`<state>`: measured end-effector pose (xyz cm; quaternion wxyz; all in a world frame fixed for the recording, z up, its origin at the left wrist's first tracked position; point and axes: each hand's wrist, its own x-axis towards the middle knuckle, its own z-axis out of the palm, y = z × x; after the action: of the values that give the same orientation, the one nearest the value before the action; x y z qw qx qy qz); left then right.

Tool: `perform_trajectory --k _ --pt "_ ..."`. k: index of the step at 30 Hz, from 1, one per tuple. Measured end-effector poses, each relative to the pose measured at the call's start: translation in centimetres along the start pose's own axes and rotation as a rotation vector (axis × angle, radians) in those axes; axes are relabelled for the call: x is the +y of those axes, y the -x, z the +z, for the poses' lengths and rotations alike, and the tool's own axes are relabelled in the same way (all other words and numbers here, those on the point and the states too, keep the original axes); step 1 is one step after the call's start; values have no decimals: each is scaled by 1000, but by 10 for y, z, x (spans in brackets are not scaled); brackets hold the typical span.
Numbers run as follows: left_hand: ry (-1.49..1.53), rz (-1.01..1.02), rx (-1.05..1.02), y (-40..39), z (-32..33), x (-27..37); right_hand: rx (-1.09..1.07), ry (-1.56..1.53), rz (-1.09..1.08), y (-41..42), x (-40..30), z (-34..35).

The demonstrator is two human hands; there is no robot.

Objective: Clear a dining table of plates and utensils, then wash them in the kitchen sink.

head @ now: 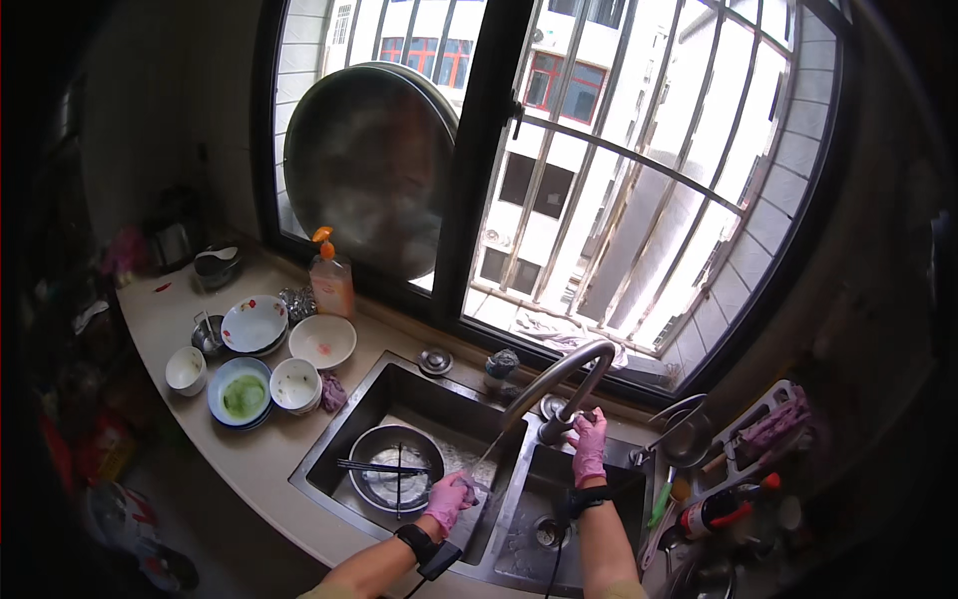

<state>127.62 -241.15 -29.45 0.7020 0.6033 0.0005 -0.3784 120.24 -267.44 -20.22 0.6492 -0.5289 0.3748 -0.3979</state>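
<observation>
Wearing a pink glove, my left hand (449, 502) grips a purple cloth (469, 488) over the left sink basin (479, 535). Beside it a round metal pan (359, 487) holds water, with dark chopsticks (374, 468) lying across its rim. A thin stream of water falls from the curved metal faucet (554, 367) near the cloth. My right hand (590, 442), also gloved in pink, is closed around the lever at the right side of the faucet's base.
Bowls (239, 393) and a white plate (323, 341) stand on the left counter, near an orange-topped pump bottle (331, 288). The right basin (516, 539) has a drain. Right of it are a sauce bottle (711, 515), a green-handled utensil (661, 500) and a small pan (687, 438).
</observation>
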Motion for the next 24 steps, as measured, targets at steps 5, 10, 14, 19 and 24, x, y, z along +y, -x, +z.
perform_trajectory --k 5,10,14,19,24 --pt "239 -143 -126 23 9 26 -328 152 -15 98 29 33" --pt "702 -255 -471 31 1 17 -561 -6 95 163 80 38" --pt "675 -191 -558 25 -9 -17 -585 -400 371 183 70 45" --pt "479 -410 -337 72 -7 23 -647 -183 271 192 59 47" --pt "336 -305 -349 67 -20 27 -751 -265 305 191 51 54"
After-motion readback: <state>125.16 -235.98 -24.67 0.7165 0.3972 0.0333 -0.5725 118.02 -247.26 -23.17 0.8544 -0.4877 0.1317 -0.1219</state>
